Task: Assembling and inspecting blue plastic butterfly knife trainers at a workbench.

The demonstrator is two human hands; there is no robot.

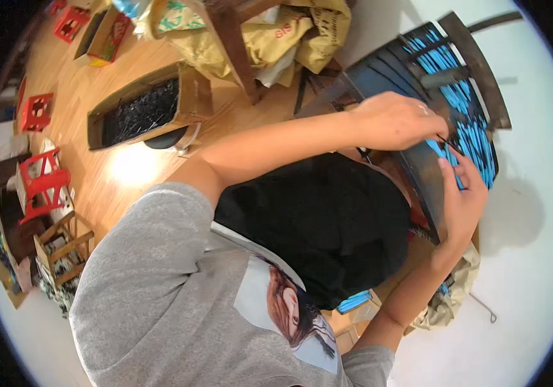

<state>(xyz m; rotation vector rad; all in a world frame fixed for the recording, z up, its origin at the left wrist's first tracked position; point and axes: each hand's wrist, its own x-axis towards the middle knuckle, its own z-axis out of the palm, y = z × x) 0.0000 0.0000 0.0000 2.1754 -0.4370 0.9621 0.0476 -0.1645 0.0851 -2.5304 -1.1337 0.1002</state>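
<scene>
My left hand (397, 121) pinches narrowly around a thin black end (443, 138), while my right fingers close on a blue strip (434, 147) just beside it, above the dark table (379, 79) near a heap of blue strips (445, 68). I judge this a fine two-handed fitting step; next calls for a steady right grip.

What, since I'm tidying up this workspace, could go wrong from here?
The slim blue strip at the left hand and right hand might slip and get lost among the similar loose blue strips close by. The right hand, so near those loose strips, could also brush some out of place. On the floor, the open cardboard box of black pieces could spill if knocked.
</scene>
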